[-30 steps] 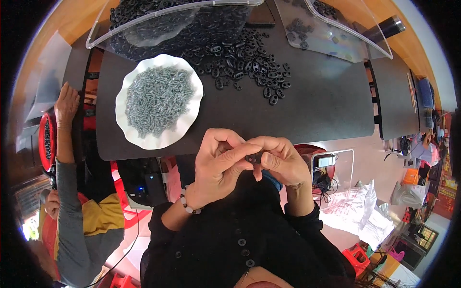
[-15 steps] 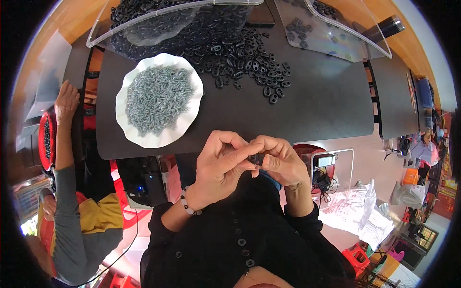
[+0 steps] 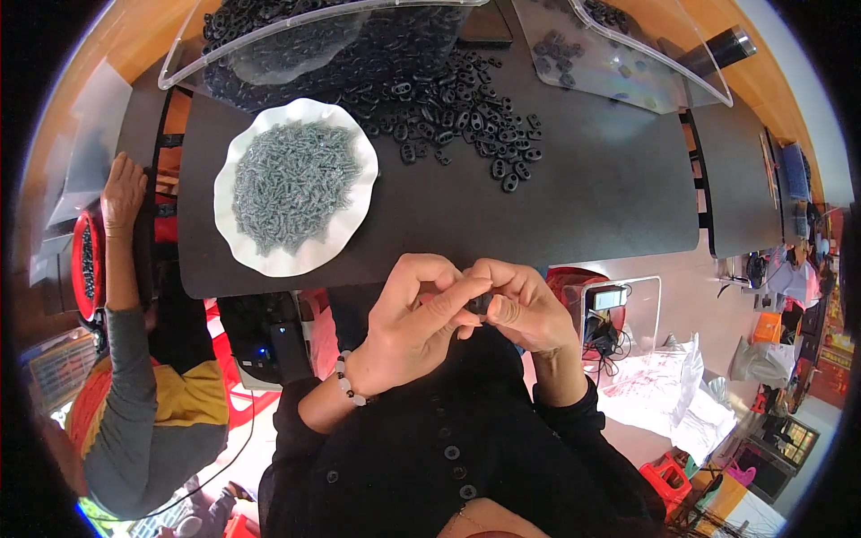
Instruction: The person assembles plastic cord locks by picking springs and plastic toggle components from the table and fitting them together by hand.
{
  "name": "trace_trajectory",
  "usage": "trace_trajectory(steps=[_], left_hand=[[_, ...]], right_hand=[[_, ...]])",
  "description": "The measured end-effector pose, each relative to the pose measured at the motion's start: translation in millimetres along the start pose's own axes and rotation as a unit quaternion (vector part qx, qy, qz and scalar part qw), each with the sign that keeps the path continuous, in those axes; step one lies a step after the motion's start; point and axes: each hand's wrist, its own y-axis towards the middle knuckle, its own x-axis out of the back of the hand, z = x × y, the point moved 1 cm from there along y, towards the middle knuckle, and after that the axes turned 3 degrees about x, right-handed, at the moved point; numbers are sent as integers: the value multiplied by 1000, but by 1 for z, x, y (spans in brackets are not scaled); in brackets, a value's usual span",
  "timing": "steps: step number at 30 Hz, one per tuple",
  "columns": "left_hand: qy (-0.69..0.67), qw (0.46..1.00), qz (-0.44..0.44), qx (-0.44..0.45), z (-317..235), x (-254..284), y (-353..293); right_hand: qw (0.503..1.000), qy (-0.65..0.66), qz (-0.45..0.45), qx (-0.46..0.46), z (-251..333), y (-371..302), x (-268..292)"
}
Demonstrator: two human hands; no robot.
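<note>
Over my lap, just off the table's near edge, my left hand (image 3: pixel 408 309) and my right hand (image 3: pixel 531 309) meet fingertip to fingertip. Pinched between them is a small black plastic piece (image 3: pixel 479 305), mostly covered by the fingers. Both hands are closed on it. On the black table (image 3: pixel 574 197) lies a loose heap of black oval two-hole plastic pieces (image 3: pixel 466 117). To its left stands a white scalloped dish (image 3: pixel 357 215) filled with tiny clear-grey cylindrical pieces (image 3: pixel 291 184).
A large clear bin (image 3: pixel 323 45) of black pieces stands at the back left, another clear bin (image 3: pixel 619 85) at the back right. At the left, a co-worker's hand (image 3: pixel 124 193) rests near a red bowl (image 3: pixel 87 269). Silvery-white bags (image 3: pixel 659 386) lie on the floor at right.
Both hands have dipped slightly toward me, still pinching the black piece. The co-worker at the left has shifted a little; the dish and heap stay in place.
</note>
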Motion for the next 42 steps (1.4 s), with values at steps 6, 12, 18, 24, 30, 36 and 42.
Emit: trace_trajectory(steps=[6,12,18,24,30,36,42], left_hand=[[4,1000,20,-11,-3,0,0],[-18,1000,12,-6,0,-4,-4],[-14,1000,0,-13,-1,-4,-4],[35,999,-10,-28,-3,-1,-5],[32,999,-5,-3,-3,-2,-5],[-15,998,10,60,3,-1,-8],[-59,995,-4,83,4,0,-13]], right_hand=[[999,13,27,-28,1,-4,12],[998,53,27,-19,3,0,1],[999,42,6,-30,2,-4,0],[999,-20,-31,-39,13,-3,-15],[999,14,-39,-14,0,-8,-8],[998,-21,-54,-32,1,-7,3],[998,42,-28,-30,0,-2,5]])
